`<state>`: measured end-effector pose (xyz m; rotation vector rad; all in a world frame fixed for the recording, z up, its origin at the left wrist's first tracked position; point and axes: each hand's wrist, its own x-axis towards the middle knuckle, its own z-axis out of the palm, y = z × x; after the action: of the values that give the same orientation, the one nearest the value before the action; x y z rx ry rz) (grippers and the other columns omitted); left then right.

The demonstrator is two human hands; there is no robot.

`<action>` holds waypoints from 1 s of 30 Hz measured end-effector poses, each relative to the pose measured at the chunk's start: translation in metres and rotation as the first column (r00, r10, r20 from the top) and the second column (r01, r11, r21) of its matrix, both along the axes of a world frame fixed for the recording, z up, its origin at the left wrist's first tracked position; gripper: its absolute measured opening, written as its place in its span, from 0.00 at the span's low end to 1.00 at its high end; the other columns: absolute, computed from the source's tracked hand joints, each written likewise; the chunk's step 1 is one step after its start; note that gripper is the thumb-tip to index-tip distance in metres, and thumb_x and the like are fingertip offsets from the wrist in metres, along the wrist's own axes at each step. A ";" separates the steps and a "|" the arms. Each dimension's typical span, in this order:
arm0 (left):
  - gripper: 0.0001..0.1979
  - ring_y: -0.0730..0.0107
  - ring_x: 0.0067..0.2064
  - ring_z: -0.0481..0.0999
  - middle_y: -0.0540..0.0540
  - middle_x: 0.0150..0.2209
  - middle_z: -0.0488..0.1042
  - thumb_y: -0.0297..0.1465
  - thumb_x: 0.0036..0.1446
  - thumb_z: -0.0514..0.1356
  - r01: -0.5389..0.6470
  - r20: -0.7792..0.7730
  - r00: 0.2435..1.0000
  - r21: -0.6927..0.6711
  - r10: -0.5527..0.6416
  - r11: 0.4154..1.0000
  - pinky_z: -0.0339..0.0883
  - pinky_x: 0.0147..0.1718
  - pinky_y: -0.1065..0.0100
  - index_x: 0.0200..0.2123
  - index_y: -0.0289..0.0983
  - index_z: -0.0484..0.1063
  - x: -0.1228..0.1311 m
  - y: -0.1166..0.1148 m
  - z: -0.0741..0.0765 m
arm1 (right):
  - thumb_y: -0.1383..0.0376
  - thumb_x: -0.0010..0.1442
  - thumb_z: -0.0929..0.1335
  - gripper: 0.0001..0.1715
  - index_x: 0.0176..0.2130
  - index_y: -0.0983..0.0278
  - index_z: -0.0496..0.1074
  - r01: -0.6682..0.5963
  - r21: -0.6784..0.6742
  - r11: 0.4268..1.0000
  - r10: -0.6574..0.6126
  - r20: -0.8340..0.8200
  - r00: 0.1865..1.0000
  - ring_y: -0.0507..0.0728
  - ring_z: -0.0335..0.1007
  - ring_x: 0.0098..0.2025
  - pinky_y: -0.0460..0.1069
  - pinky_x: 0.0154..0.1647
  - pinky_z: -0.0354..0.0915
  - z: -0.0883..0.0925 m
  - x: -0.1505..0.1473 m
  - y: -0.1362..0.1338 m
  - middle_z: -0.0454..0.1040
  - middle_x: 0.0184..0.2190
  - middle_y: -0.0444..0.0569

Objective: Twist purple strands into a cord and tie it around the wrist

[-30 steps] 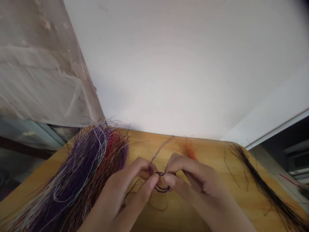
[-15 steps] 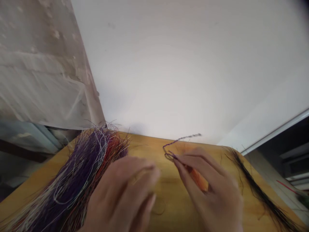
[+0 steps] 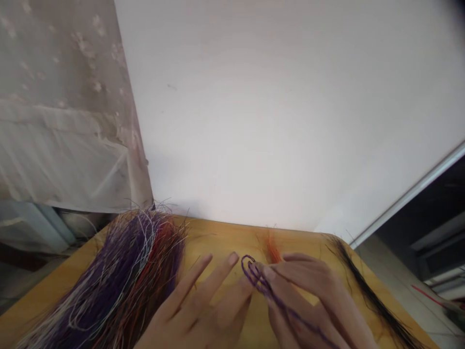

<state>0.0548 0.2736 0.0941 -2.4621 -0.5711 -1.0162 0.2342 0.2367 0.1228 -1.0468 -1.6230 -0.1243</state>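
My right hand [image 3: 308,295] pinches a thin purple strand [image 3: 254,274] that loops at my fingertips and trails back over the hand toward me. My left hand [image 3: 203,305] lies beside it with fingers stretched out flat over the wooden table [image 3: 218,232], holding nothing; its fingertips almost touch the loop. A thick bundle of purple, white and red strands [image 3: 119,276] lies just left of my left hand. A small orange tuft [image 3: 271,247] sits on the table right behind my right fingers.
A long bundle of dark strands [image 3: 366,295] runs along the table's right edge. A white wall [image 3: 272,121] rises behind the table, and a pale patterned curtain [image 3: 61,106] hangs at the left. The table's edges drop off at left and right.
Both hands held the looped strand together a second ago. The left hand has let go and spread flat, while the right hand keeps the strand; the view has tilted upward.
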 end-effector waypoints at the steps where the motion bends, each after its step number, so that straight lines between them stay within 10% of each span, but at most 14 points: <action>1: 0.16 0.55 0.69 0.46 0.47 0.59 0.66 0.27 0.67 0.50 0.002 -0.001 1.000 0.013 -0.002 1.000 0.35 0.68 0.54 0.53 0.36 0.71 0.001 0.001 0.000 | 0.73 0.55 0.70 0.21 0.44 0.50 0.77 0.024 0.065 0.998 -0.024 0.007 1.000 0.63 0.78 0.33 0.58 0.41 0.76 0.006 0.000 0.001 0.80 0.31 0.45; 16: 0.15 0.56 0.67 0.51 0.46 0.63 0.61 0.31 0.66 0.53 0.023 -0.204 0.979 0.121 0.002 0.992 0.32 0.67 0.49 0.53 0.38 0.71 0.000 -0.005 0.015 | 0.68 0.58 0.69 0.04 0.34 0.61 0.76 -0.113 -0.317 0.942 0.016 -0.292 0.956 0.55 0.79 0.35 0.48 0.37 0.76 0.022 0.006 0.024 0.80 0.31 0.46; 30: 0.16 0.55 0.63 0.60 0.41 0.58 0.68 0.26 0.67 0.47 -0.110 0.024 0.994 0.045 0.109 0.993 0.40 0.66 0.55 0.49 0.32 0.74 0.006 0.003 0.008 | 0.74 0.57 0.68 0.12 0.39 0.57 0.74 -0.052 -0.152 0.987 0.041 -0.077 0.996 0.53 0.78 0.37 0.45 0.39 0.74 0.014 -0.007 0.015 0.80 0.36 0.43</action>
<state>0.0613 0.2768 0.1017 -2.3546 -0.6747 -1.0017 0.2276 0.2514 0.1368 -1.1165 -1.6079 0.0715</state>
